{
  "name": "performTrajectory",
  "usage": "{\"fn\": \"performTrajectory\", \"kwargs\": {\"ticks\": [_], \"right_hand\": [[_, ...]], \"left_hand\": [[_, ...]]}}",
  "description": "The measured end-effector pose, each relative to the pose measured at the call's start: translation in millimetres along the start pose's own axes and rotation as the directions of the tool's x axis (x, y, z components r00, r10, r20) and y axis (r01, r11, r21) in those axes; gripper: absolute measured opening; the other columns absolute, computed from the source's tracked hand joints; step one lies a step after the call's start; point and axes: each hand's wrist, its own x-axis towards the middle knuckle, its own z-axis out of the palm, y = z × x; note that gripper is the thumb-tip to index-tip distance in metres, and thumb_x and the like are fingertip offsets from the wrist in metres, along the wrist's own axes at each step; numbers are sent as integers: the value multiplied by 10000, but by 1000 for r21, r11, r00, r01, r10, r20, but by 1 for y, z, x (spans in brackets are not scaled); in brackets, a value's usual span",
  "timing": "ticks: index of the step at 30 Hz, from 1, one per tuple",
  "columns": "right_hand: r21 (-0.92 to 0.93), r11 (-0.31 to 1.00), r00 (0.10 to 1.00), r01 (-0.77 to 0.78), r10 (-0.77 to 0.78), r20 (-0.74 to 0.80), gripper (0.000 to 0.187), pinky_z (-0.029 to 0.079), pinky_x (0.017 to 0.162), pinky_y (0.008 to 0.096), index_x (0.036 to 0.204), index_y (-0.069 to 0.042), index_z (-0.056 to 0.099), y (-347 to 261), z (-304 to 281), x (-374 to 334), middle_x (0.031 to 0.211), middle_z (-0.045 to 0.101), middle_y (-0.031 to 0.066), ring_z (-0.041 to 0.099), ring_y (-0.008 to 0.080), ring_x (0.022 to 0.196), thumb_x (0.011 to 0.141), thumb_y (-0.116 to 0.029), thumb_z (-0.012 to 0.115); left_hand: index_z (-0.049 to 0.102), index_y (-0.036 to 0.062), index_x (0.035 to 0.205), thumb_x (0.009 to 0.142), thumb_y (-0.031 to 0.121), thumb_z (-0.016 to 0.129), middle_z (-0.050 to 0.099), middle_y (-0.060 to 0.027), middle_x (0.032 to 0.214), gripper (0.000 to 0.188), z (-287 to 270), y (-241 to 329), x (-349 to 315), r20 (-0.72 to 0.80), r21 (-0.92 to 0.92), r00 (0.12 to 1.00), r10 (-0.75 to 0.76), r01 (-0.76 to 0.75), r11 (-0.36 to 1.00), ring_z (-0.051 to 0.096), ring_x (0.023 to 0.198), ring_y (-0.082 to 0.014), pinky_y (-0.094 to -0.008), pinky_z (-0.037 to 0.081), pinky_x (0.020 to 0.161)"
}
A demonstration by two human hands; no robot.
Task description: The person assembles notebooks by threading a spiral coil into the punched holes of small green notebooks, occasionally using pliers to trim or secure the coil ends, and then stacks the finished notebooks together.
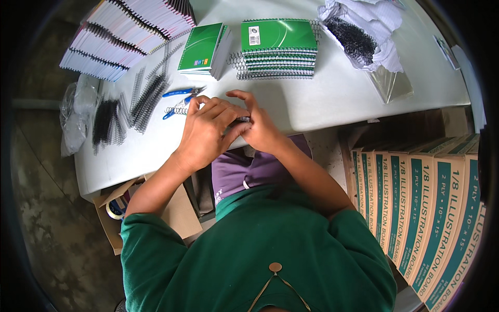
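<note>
My left hand (204, 134) and my right hand (260, 129) meet at the table's near edge, fingers curled toward each other. Between them shows a bit of a small dark thing (243, 119) with a pale edge; the fingers hide the rest, so its kind is unclear. Just beyond my left hand lie blue-handled pliers (178, 93), partly covered by that hand. A wire coil (175, 111) lies beside them. Farther off are a short stack of green notebooks (200, 46) and a taller stack of green spiral notebooks (278, 44), with loose coils sticking out at its side.
On the white table (332, 99), black binding coils (148, 101) and a clear plastic bag (78, 106) lie left. Bound books (122, 36) stand at the far left. White wrapping (382, 23) holds black coils (353, 41). Cartons (416, 203) stand right; an open box (179, 210) sits below left.
</note>
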Motion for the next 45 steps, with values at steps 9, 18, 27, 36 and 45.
{"fn": "performTrajectory", "kwargs": {"ticks": [9, 18, 27, 36, 45], "right_hand": [[70, 992, 993, -106, 101, 68, 539, 481, 687, 352, 1256, -52, 346, -15, -8, -5, 971, 577, 193, 617, 322, 771, 780, 0, 594], [579, 670, 805, 465, -48, -591, 292, 411, 832, 253, 1156, -49, 416, -93, -86, 65, 1032, 532, 75, 510, 129, 937, 904, -146, 527], [39, 997, 759, 70, -28, -650, 614, 230, 1058, 361, 1350, 85, 236, 0, -107, 68, 1408, 258, 246, 283, 310, 1306, 974, -400, 236], [-220, 964, 720, 147, -257, -645, 291, 407, 919, 363, 1110, -2, 521, 16, -103, 68, 1232, 507, 195, 515, 285, 1109, 829, -20, 594], [-521, 843, 693, 137, -457, -557, 386, 345, 929, 381, 1091, -3, 503, 13, -116, 58, 1141, 496, 159, 448, 289, 1074, 754, -80, 674]], "left_hand": [[630, 125, 894, 650, 261, 741, 625, 6, 889, 301, -23, 7, 15, -13, 132, 999, 39, -37, 991, 578, 851, -203, -381, 345, 855], [357, -37, 1279, 810, 191, 683, 485, -139, 1217, 614, -25, 36, 81, -214, -819, 809, -548, 157, 552, 445, 1148, -207, -314, 362, 944], [605, 109, 1108, 829, 154, 595, 583, -115, 1137, 283, 47, 7, 127, -337, 178, 938, -80, 147, 973, 525, 1085, -278, -391, 355, 948], [524, 18, 647, 880, 178, 606, 515, 7, 600, 294, 96, -38, 128, -635, -727, 249, -732, 128, 674, 390, 567, -43, -198, 346, 524], [549, 20, 736, 887, 137, 568, 566, -51, 735, 192, 67, -49, 101, -875, -307, 304, -376, 253, 918, 482, 663, -129, -251, 394, 639]]}}
